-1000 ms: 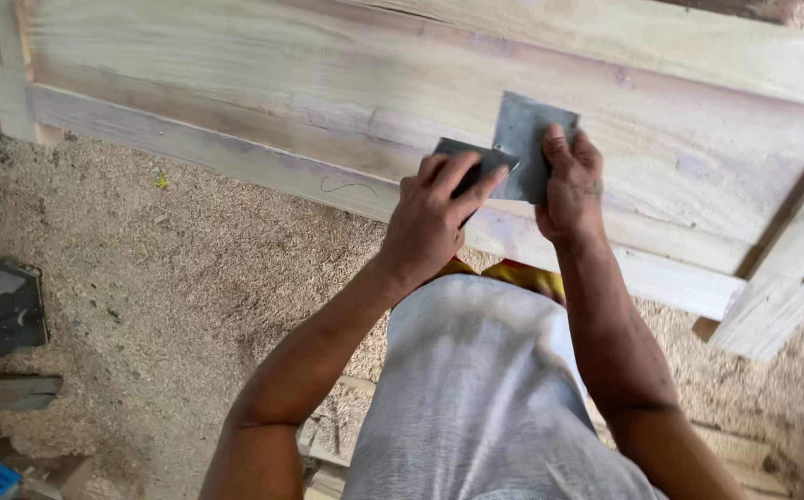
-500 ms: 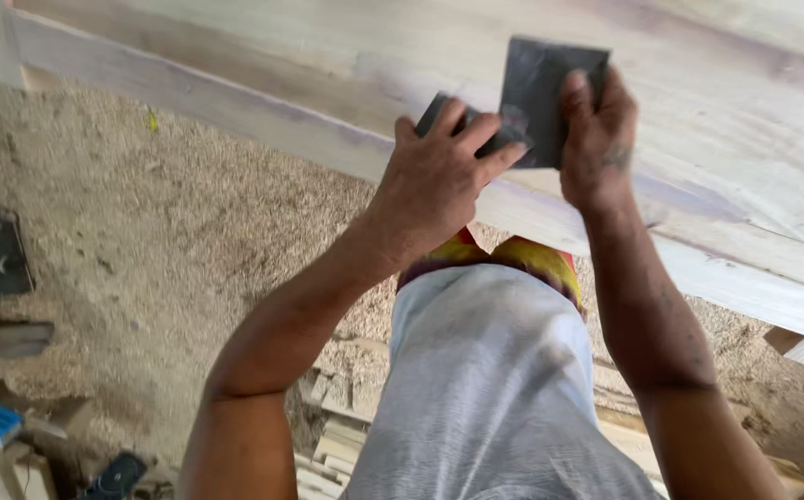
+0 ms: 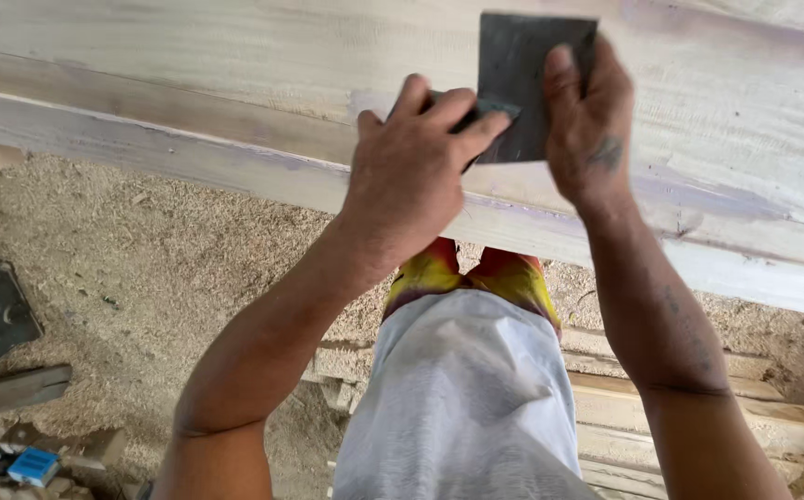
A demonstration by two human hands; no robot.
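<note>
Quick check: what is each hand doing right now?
Left hand: closed on a folded grey sheet.
Right hand: pressing the grey sheet against the wooden panel.

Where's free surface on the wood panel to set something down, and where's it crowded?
Free: the wood panel left of the left hand, and its stretch right of the right hand. Crowded: the middle, where both hands press the dark sheet.

Both arms stretched forward, 2 hands side by side; left hand (image 3: 413,176) palm down, fingers curled, right hand (image 3: 585,130) fingers extended, pressing flat
</note>
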